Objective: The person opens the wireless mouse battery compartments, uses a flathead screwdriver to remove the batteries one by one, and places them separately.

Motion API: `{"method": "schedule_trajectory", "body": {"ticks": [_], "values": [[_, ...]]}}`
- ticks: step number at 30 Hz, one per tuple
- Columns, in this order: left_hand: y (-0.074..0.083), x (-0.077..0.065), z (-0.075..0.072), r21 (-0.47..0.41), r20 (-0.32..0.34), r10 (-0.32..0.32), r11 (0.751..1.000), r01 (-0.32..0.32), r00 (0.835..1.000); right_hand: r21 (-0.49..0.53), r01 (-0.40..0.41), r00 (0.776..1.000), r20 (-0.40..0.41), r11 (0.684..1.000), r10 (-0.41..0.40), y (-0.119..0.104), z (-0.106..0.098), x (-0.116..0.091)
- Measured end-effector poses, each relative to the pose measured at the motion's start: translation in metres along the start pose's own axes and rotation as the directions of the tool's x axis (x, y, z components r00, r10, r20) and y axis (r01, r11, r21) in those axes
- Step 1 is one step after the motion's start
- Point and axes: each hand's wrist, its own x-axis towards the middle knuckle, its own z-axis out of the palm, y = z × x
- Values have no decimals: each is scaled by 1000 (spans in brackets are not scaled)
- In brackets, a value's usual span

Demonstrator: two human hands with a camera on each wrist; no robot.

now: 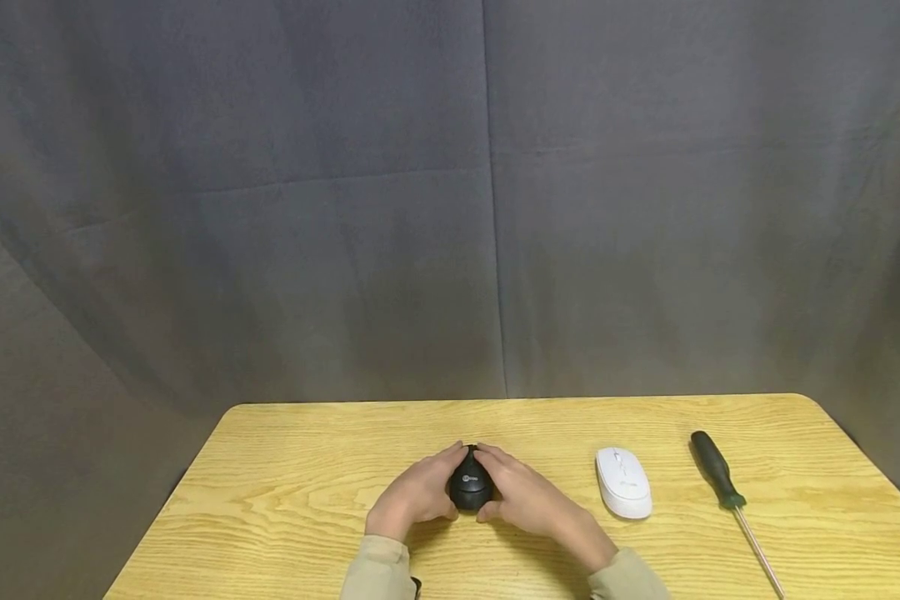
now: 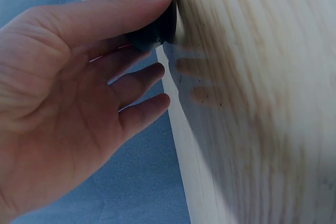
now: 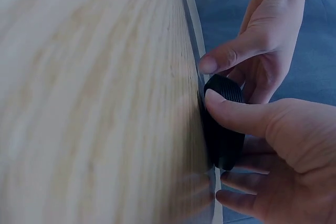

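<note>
Both hands meet around a small black computer mouse (image 1: 470,482) with ribbed sides and a pale logo on top. It sits low at the tabletop near the middle of the head view. My left hand (image 1: 417,492) holds its left side, the thumb near the close end and the index finger at the far end. On the opposite side my right hand (image 1: 528,497) grips it the same way. In the right wrist view the right thumb (image 3: 236,115) lies along the ribbed edge of the mouse. The remaining fingers of the left hand (image 2: 79,87) spread loosely below it.
A white computer mouse (image 1: 624,483) lies on the wooden table (image 1: 270,492) to the right of my hands. Farther right is a screwdriver (image 1: 712,467) with a dark handle, its shaft pointing towards me. A grey curtain (image 1: 390,250) hangs behind the table's far edge.
</note>
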Motion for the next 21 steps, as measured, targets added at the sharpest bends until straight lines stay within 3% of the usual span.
{"method": "schedule_trajectory", "body": {"ticks": [7, 12, 21], "values": [[-3, 1, 0, -21, -8, 17, 1000, -17, 1000, 62, -1, 1000, 25, 998, -1, 3, -7, 1], [-4, 0, -1, -70, -79, 75, 994, -80, 994, 162, 29, 1000, 7, 986, -30, 7, -15, 2], [-4, 4, -4, -112, -249, 202, 965, -235, 947, 288, -1, 997, -75, 958, 23, 11, -21, 3]]}}
